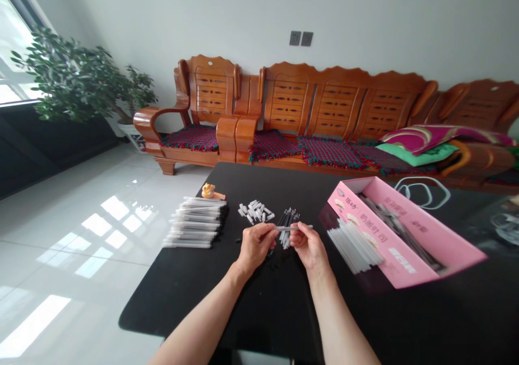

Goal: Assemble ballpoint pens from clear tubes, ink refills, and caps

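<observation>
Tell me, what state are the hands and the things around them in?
Left hand: pinching the slim stick.
Right hand: pinching its other end.
Slim stick: held crosswise between both hands.
Pale pens: piled side by side.
White pieces: loose heap.
Thin rods: loosely bunched behind the hands.
Whitish tubes: lying side by side by the box.
Pink box: open-topped, dark sticks inside.
White cable: looped.

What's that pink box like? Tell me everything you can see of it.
The box is long and open-topped, of what looks like smooth card, with dark printed characters and small pictures on its near side. It sits slantwise on the black table, its left end farther away. Slim dark things lie inside, too blurred to name. Pale tubes lie along its near side. The right hand is apart from it.
</observation>
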A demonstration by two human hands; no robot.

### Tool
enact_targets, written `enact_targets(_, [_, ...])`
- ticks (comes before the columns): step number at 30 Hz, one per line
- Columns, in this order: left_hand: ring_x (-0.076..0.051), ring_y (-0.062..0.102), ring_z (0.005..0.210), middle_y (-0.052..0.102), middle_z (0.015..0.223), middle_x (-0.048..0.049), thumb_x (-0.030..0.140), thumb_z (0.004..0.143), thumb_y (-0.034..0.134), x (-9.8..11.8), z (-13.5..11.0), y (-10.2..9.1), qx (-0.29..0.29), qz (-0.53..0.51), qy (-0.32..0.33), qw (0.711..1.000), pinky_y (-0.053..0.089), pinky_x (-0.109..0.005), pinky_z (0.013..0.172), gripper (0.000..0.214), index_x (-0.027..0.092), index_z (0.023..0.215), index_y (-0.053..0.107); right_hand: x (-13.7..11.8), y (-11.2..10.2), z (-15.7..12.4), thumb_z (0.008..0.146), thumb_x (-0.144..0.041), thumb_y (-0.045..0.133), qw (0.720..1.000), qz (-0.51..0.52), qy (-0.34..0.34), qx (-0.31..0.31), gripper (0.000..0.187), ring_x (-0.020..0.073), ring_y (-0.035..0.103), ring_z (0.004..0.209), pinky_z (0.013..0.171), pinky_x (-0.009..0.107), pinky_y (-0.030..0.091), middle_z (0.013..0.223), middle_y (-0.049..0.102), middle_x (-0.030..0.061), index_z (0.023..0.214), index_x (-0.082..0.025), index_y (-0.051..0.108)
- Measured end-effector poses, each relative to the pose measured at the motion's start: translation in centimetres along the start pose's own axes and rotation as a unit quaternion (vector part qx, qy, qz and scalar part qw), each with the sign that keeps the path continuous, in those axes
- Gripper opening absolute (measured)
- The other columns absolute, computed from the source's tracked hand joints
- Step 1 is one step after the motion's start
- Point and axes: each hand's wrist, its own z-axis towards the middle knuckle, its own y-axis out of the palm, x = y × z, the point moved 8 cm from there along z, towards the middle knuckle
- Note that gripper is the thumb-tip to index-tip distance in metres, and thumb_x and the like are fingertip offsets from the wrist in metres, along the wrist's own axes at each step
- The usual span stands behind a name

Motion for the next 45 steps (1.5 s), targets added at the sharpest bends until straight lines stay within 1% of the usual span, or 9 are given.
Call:
enact_targets(5, [-0.009,0.056,0.053,0.061,0.062,-0.0008,0.032,0.093,0.053,0.8,0.0,0.2,-0.016,0.039,0.033,0.999,0.043,-0.019,0.056,0.027,0.015,0.082,0.071,-0.2,-0.3,-0.2,0.079,-0.020,0.071,1.000,-0.004,0.009,0.024,0.012,0.0161,0.068,0.043,0.039,0.019,0.057,0.056,0.072,0.0060,0.077,-0.008,0.074])
enact_targets(10, [-0.010,0.059,0.052,0.064,0.063,-0.0012,0.038,0.091,0.055,-0.4,0.4,-0.1,-0.012,0.001,-0.023,1.000,0.045,-0.019,0.053,0.028,0.016,0.086,0.072,-0.1,0.1,0.0,0.077,-0.025,0.075,1.000,-0.011,-0.019,-0.004,0.015,0.0177,0.071,0.049,0.045,0.022,0.060,0.062,0.075,0.0067,0.082,-0.010,0.075])
enact_targets(16, [-0.013,0.062,0.054,0.068,0.067,-0.0026,0.046,0.085,0.061,-2.7,1.0,-1.9,0.051,-0.114,-0.088,0.988,0.049,-0.021,0.052,0.034,0.014,0.093,0.069,-0.4,1.7,-0.4,0.081,-0.036,0.073,0.998,-0.031,-0.038,-0.050,0.033,0.0201,0.073,0.057,0.052,0.027,0.062,0.071,0.076,0.0078,0.101,-0.010,0.072])
enact_targets(20, [-0.012,0.061,0.054,0.067,0.070,-0.0024,0.048,0.086,0.058,-3.5,1.3,-4.9,0.130,-0.131,-0.090,0.979,0.049,-0.021,0.052,0.034,0.014,0.086,0.064,-1.1,1.8,-0.6,0.083,-0.037,0.070,0.996,-0.031,-0.060,-0.059,0.035,0.0180,0.072,0.055,0.051,0.027,0.061,0.071,0.076,0.0059,0.109,-0.013,0.069])
enact_targets(24, [-0.012,0.059,0.056,0.067,0.071,-0.0014,0.047,0.089,0.053,-3.8,0.7,-10.0,0.255,-0.046,-0.102,0.960,0.046,-0.022,0.053,0.032,0.016,0.088,0.063,-1.4,1.6,-0.5,0.083,-0.034,0.070,0.995,-0.038,-0.071,-0.060,0.032,0.0179,0.072,0.057,0.052,0.027,0.061,0.073,0.076,0.0055,0.107,-0.014,0.070])
enact_targets(26, [-0.012,0.056,0.055,0.066,0.069,-0.0010,0.044,0.090,0.052,-3.4,-0.3,-13.4,0.345,0.063,-0.108,0.930,0.044,-0.023,0.056,0.031,0.016,0.084,0.063,-1.4,1.6,-0.5,0.083,-0.035,0.070,0.995,-0.041,-0.072,-0.061,0.032,0.0182,0.072,0.056,0.051,0.027,0.061,0.073,0.076,0.0056,0.107,-0.014,0.070])
enact_targets(30, [-0.015,0.055,0.060,0.065,0.066,-0.0014,0.040,0.090,0.048,-3.0,-3.3,-19.5,0.501,0.222,-0.138,0.825,0.042,-0.026,0.065,0.032,0.017,0.075,0.064,-1.3,1.8,-0.6,0.082,-0.034,0.070,0.994,-0.045,-0.069,-0.064,0.031,0.0187,0.072,0.056,0.051,0.028,0.061,0.072,0.076,0.0056,0.106,-0.014,0.071])
enact_targets(38, [-0.019,0.056,0.067,0.062,0.062,-0.0023,0.035,0.090,0.038,-5.2,-5.7,-24.2,0.553,0.267,-0.216,0.759,0.041,-0.030,0.069,0.037,0.019,0.065,0.061,-1.3,1.7,-0.6,0.083,-0.034,0.069,0.994,-0.045,-0.070,-0.068,0.030,0.0183,0.072,0.056,0.051,0.028,0.061,0.072,0.076,0.0050,0.105,-0.014,0.071])
enact_targets(45, [-0.021,0.058,0.065,0.061,0.058,-0.0032,0.041,0.087,0.043,-6.5,-5.4,-25.2,0.526,0.279,-0.264,0.759,0.042,-0.032,0.071,0.036,0.019,0.065,0.062,-1.3,1.7,-0.7,0.083,-0.035,0.069,0.994,-0.046,-0.069,-0.065,0.030,0.0190,0.072,0.056,0.050,0.029,0.060,0.072,0.075,0.0050,0.105,-0.014,0.071])
